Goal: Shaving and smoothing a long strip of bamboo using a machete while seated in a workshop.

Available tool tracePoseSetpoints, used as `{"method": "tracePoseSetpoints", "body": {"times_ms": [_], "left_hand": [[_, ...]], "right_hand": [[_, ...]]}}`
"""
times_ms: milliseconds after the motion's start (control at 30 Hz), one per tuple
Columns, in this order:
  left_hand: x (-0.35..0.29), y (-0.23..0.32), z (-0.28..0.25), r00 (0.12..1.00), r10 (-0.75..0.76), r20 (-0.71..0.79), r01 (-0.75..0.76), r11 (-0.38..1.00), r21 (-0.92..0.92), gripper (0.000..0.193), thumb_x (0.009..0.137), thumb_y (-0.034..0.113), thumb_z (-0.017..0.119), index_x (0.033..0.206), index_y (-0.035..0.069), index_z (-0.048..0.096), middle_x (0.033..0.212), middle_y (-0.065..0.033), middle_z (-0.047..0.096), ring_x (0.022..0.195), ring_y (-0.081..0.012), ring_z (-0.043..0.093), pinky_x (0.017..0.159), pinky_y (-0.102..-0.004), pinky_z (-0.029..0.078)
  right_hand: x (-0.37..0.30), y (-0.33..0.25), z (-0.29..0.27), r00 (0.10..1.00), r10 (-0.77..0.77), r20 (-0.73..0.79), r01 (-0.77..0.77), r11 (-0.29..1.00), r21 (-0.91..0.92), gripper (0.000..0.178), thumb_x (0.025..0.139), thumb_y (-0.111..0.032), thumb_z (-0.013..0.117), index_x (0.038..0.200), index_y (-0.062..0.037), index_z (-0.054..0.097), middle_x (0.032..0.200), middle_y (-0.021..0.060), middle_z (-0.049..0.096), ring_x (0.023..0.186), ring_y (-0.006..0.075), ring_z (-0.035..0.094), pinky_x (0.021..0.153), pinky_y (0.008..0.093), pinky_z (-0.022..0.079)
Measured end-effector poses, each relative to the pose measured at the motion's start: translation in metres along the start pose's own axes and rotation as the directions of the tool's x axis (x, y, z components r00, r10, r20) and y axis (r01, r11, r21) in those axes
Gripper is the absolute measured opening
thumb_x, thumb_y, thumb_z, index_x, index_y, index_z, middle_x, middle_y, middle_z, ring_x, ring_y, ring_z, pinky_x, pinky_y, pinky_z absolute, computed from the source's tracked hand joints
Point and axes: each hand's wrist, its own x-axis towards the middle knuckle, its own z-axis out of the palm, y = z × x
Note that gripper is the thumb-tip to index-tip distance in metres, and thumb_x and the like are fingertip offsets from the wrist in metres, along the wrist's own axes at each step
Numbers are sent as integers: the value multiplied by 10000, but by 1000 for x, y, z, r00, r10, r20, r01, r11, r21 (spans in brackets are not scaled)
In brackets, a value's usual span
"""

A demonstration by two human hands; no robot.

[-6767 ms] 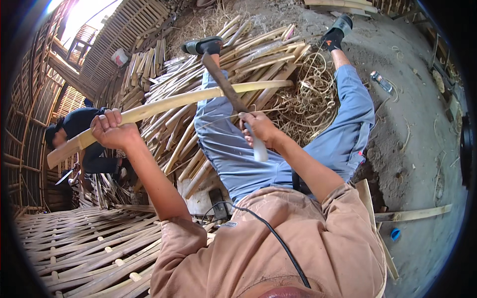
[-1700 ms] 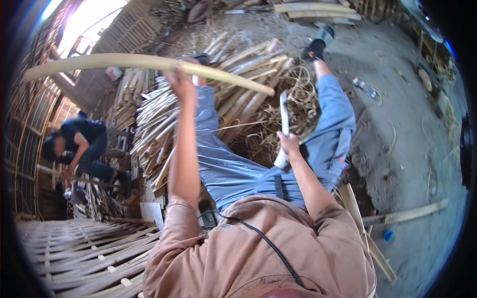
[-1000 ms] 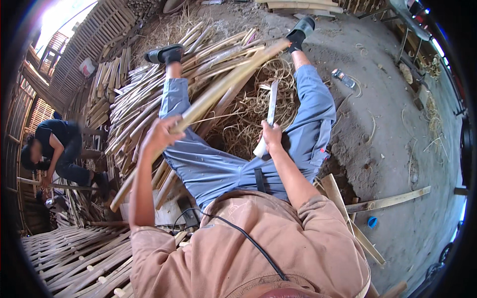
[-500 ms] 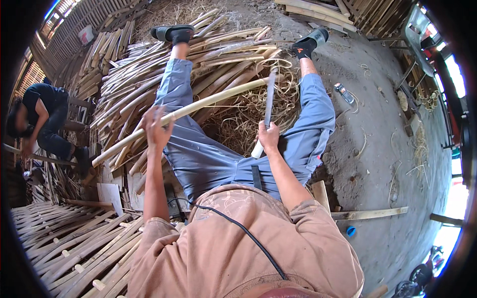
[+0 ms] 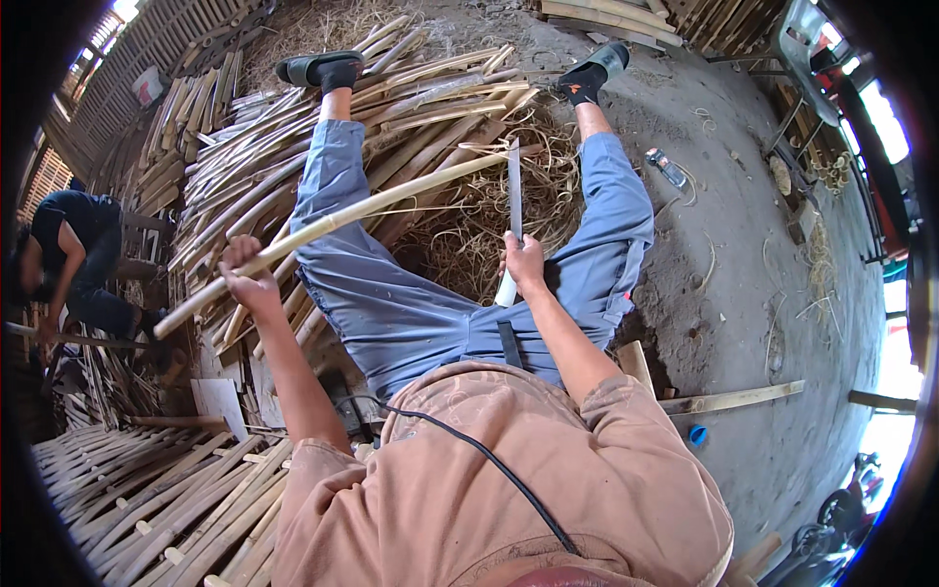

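Observation:
A long pale bamboo strip (image 5: 391,196) slants across my left thigh, its far end over the heap of shavings between my legs. My left hand (image 5: 249,274) is closed around it toward its near left end. In my right hand (image 5: 523,260) is a long-bladed knife (image 5: 515,191), gripped by its pale handle, the blade pointing away from me. The blade's tip lies close to the far end of the strip; whether they touch I cannot tell. Curly bamboo shavings (image 5: 469,245) lie beneath both.
Split bamboo (image 5: 264,157) is piled under my left leg. A slatted bamboo panel (image 5: 127,499) lies at near left. Another person (image 5: 78,254) bends over at far left. A clear bottle (image 5: 667,166) and a blue cap (image 5: 696,435) are on the ground at right.
My left hand has slid left and toward me along the bamboo strip. The knife in my right hand has shifted slightly left, its blade more upright in view.

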Motion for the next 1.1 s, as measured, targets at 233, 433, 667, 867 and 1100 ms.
{"method": "tracePoseSetpoints", "body": {"times_ms": [233,433,667,867,1100], "left_hand": [[-4,130,175,887,256,385,-222,966,-132,350,1018,351,473,792,89,527,616,33,387,529,-103,360,523,-259,330],[-12,171,238,675,130,726,-100,991,-84,334,1017,316,454,773,98,523,605,45,367,528,-83,351,505,-245,299],[-58,114,340,699,216,682,-324,945,34,320,1010,283,464,735,119,467,598,24,353,525,-102,306,497,-258,261],[-70,111,369,693,272,667,-390,920,31,241,969,262,477,781,111,468,562,39,335,478,-88,312,452,-255,241],[-66,110,350,585,184,790,-315,949,12,294,968,268,458,728,109,514,547,45,334,472,-83,331,442,-241,264]], "right_hand": [[-9,-32,-5,991,-94,-97,118,953,280,283,985,-288,547,1051,-19,606,613,30,506,460,138,526,406,308,462],[-25,-51,-23,939,-235,-252,306,904,299,325,990,-301,541,1062,9,607,618,37,511,473,130,531,397,292,456],[-25,-31,-18,941,-333,-53,301,900,-315,347,951,-280,579,754,5,590,615,176,602,513,295,617,472,412,473],[-54,-40,28,818,-543,188,563,688,-458,306,918,-257,578,765,7,603,702,239,635,667,419,646,617,504,504],[2,6,14,939,-319,128,328,722,-609,340,884,-283,550,786,25,653,734,258,654,731,432,660,702,491,549]]}}
